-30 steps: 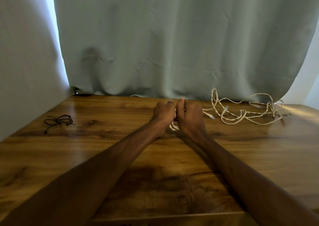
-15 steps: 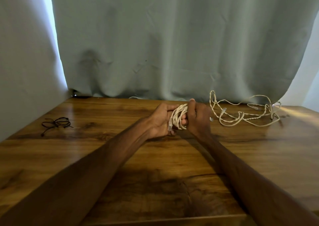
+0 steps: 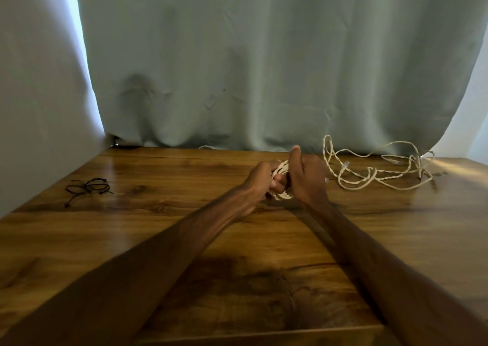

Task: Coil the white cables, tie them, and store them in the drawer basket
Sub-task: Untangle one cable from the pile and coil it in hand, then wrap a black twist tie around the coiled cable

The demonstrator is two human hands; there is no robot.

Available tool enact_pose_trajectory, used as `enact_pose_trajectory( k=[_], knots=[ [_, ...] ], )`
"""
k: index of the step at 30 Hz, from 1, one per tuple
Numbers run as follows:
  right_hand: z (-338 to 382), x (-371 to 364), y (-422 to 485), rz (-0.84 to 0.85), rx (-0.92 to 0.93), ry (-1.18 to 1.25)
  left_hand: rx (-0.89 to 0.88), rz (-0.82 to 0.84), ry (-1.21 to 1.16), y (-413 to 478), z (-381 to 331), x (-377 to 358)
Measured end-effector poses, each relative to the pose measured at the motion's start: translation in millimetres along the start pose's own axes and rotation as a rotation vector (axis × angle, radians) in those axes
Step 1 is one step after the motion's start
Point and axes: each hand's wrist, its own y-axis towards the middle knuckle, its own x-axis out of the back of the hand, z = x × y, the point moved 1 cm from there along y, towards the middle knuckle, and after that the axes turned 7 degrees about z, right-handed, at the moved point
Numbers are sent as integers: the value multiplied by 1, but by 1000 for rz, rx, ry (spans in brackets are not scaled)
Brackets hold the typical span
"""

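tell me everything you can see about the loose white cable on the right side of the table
The loose white cable is a thin, cream-white cord, twisted like braid along some stretches. It lies uncoiled in a sprawl of open loops on the wooden table, far right, close to the curtain. One loop at its left end stands up against the curtain. A small pale plug or connector sits along it near the left. It rests flat otherwise; neither hand touches it.
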Motion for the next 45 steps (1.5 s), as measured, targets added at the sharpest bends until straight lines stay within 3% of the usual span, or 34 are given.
enact_pose_trajectory(
  k=[5, 9, 16, 22, 27, 33, 40, 45],
  knots=[
    [6, -2, -3, -59, -79, 101, -25, -32, -30, -4, -1, -6],
    [9, -21, -11, 92, -266, 285, -5, -103, -36, -16, -3, 8],
    [60, -75, -25, 334, -390, 453, -206, -507, 65, -57, -27, 98],
    [117, -152, -39, 724, -77, 231, -276, -641, 8, -119, -53, 194],
    [147, -203, -38, 860, 136, 25, -365, -697, -189, -145, -61, 267],
    [137, -232, -31, 888, 355, -121, -380, -708, -169, -153, -63, 292],
    [156, -254, -20, 775, 390, 11, -390, -666, -143, -151, -69, 307],
    [163, -286, -27, 856, 476, -3, -378, -692, -156, -151, -65, 315]
  ],
)
